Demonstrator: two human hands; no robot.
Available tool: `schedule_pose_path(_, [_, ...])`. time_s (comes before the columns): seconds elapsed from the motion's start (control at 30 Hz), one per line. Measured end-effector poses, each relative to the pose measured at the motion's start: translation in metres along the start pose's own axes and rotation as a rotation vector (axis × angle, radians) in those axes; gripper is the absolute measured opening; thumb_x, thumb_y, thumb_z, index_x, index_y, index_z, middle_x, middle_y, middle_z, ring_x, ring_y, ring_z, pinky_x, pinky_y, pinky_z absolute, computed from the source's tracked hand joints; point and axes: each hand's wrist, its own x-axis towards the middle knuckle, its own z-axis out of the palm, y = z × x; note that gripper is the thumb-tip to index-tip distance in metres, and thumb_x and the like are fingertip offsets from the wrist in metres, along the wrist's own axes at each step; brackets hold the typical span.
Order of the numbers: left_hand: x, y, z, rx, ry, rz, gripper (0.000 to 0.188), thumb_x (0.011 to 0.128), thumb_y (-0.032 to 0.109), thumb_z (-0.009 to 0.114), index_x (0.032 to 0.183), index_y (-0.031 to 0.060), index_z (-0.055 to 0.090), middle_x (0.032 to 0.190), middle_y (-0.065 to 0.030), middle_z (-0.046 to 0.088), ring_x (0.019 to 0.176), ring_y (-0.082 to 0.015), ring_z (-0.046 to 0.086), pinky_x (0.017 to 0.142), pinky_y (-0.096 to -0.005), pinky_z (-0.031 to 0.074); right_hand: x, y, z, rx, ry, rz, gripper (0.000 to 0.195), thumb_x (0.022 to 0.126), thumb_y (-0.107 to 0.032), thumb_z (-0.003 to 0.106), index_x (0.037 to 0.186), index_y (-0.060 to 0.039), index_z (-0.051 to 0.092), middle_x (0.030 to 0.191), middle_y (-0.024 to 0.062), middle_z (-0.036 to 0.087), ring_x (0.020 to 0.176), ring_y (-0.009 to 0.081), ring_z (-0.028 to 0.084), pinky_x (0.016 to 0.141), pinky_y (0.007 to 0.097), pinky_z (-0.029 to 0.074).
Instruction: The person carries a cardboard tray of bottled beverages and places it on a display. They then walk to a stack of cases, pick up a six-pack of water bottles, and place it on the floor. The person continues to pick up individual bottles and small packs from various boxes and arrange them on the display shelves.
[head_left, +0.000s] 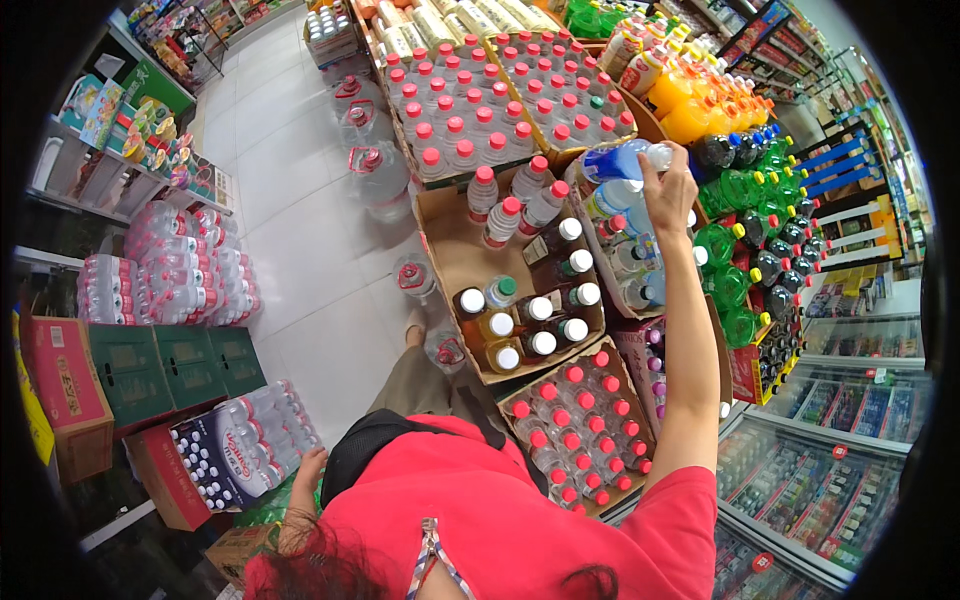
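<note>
With my right arm stretched out, my right hand (670, 191) grips a bottle with a blue label (616, 162) near its clear cap; the bottle lies tilted over a cardboard box of mixed bottles (611, 285). Left of that box, an open cardboard carton (480, 259) holds several dark bottles with white caps (551, 244), amber ones, a green-capped one and several red-capped water bottles (482, 196). My left hand (311, 461) hangs low at my left side, beside a shrink-wrapped pack of water bottles (274, 435); its fingers are partly curled, and nothing shows in it.
Red-capped bottles fill cartons (465, 112) ahead and another carton (581, 431) near my body. Large water jugs (377, 176) line the tiled aisle (277, 195). Green soda bottles (731, 255) and glass-doored coolers (817, 450) stand at right; wrapped water packs (180, 262) and boxes at left.
</note>
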Motion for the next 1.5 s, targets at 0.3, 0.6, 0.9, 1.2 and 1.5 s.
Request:
schedule_pose_path(0.3, [-0.010, 0.040, -0.024, 0.029, 0.029, 0.014, 0.062, 0.092, 0.037, 0.059, 0.146, 0.0106, 0.043, 0.136, -0.0076, 0.054, 0.122, -0.0268, 0.054, 0.100, -0.0554, 0.038, -0.027, 0.037, 0.125, -0.335, -0.405, 0.146, 0.047, 0.081, -0.032, 0.076, 0.115, -0.0062, 0.055, 0.093, 0.0215, 0.069, 0.093, 0.0409, 0.065, 0.080, 0.0500, 0.051])
schedule_pose_path(0.6, [0.001, 0.034, -0.051, -0.003, 0.007, -0.069, 0.062, 0.093, 0.039, 0.059, 0.146, 0.0098, 0.043, 0.131, -0.0093, 0.056, 0.114, -0.0259, 0.056, 0.096, -0.0542, 0.038, -0.049, 0.021, 0.136, -0.395, -0.316, 0.061, 0.040, 0.086, -0.030, 0.071, 0.115, -0.0076, 0.053, 0.107, 0.0164, 0.063, 0.097, 0.0379, 0.063, 0.076, 0.0473, 0.052])
schedule_pose_path(0.9, [0.021, 0.089, -0.035, 0.128, -0.016, -0.016, 0.060, 0.092, 0.039, 0.059, 0.143, 0.0090, 0.046, 0.130, -0.0075, 0.058, 0.117, -0.0251, 0.057, 0.091, -0.0464, 0.042, -0.153, -0.023, 0.106, -0.534, -0.470, -0.117, 0.047, 0.085, -0.034, 0.072, 0.122, -0.0154, 0.051, 0.098, 0.0100, 0.054, 0.090, 0.0276, 0.063, 0.065, 0.0369, 0.057])
schedule_pose_path(1.2, [0.017, 0.080, -0.020, 0.148, 0.209, 0.172, 0.052, 0.089, 0.029, 0.061, 0.130, -0.0023, 0.058, 0.124, -0.0187, 0.064, 0.105, -0.0267, 0.066, 0.093, -0.0397, 0.051, -0.156, -0.029, 0.122, -0.581, -0.532, -0.141, 0.051, 0.095, -0.040, 0.059, 0.137, -0.0121, 0.051, 0.121, 0.0096, 0.063, 0.103, 0.0267, 0.064, 0.078, 0.0350, 0.056])
schedule_pose_path(1.5, [-0.014, 0.028, 0.048, 0.080, 0.319, 0.166, 0.053, 0.088, 0.033, 0.063, 0.128, -0.0011, 0.060, 0.127, -0.0199, 0.063, 0.116, -0.0309, 0.060, 0.099, -0.0390, 0.047, -0.167, 0.007, 0.120, -0.601, -0.532, -0.311, 0.051, 0.099, -0.040, 0.053, 0.139, -0.0102, 0.041, 0.100, 0.0177, 0.058, 0.078, 0.0352, 0.065, 0.057, 0.0439, 0.052])
